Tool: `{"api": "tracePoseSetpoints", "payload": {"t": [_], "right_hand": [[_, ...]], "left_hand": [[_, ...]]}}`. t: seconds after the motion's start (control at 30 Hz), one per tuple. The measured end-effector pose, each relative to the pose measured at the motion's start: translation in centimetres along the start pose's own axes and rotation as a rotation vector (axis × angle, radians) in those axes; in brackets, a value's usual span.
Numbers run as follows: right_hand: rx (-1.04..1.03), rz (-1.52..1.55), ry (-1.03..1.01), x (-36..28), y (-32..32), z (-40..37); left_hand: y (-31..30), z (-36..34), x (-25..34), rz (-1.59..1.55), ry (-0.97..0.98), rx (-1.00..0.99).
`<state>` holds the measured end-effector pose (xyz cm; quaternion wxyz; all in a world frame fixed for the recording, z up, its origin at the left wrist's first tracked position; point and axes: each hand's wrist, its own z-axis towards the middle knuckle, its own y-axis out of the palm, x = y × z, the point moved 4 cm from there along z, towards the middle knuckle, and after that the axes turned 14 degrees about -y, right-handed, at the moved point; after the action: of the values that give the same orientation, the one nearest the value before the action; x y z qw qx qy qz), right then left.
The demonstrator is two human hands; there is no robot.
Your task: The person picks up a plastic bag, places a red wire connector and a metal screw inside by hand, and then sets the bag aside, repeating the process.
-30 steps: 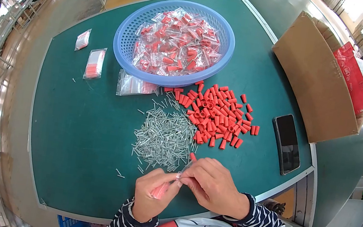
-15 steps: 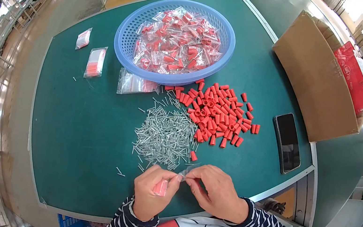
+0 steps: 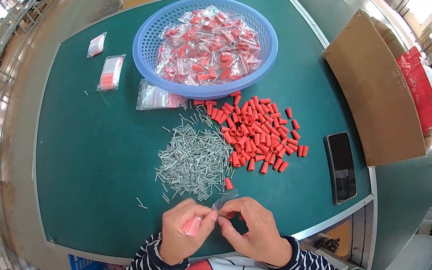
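Note:
My left hand (image 3: 177, 236) is closed around a small stack of red-and-white plastic bags (image 3: 191, 225). Its thumb and forefinger also pinch one clear plastic bag (image 3: 224, 197) that sticks up between the two hands. On the other side, my right hand (image 3: 257, 233) grips the same bag's edge with thumb and fingertips. Just beyond the bag lies a lone red tapered plastic cap (image 3: 228, 183). A heap of small silver screws or nails (image 3: 195, 160) spreads ahead of my left hand, and a pile of red caps (image 3: 264, 134) adjoins it on the right.
A blue basket (image 3: 141, 66) full of bagged red caps stands at the back. Flat bag stacks lie at left, one bundle (image 3: 111, 73) near a bag pile (image 3: 157, 97) by the basket. To the right are a phone (image 3: 340, 167) and a cardboard box (image 3: 372, 92).
The clear bag now stands up more visibly between my fingertips. Both hands have shifted only slightly. The whole view has moved a little, and the piles look unchanged.

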<state>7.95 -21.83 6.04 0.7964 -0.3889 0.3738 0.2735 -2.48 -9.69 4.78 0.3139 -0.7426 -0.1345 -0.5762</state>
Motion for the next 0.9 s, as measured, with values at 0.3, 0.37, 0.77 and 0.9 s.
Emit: {"api": "tracePoseSetpoints", "payload": {"t": [0.3,0.37,0.77,0.9], "right_hand": [[0.055,0.002,-0.046,-0.06,0.09,-0.34],[0.054,0.009,-0.026,0.06,0.06,-0.50],[-0.166,-0.357,-0.206,-0.59,0.10,-0.93],[-0.299,-0.402,-0.240,-0.84,-0.34,-0.79]], "left_hand": [[0.55,-0.27,-0.50,-0.047,-0.015,-0.064],[0.56,-0.32,-0.33,-0.028,0.000,-0.073],[0.57,-0.51,0.21,0.093,0.111,0.019],[0.49,-0.78,0.28,0.113,0.159,-0.035]]}}
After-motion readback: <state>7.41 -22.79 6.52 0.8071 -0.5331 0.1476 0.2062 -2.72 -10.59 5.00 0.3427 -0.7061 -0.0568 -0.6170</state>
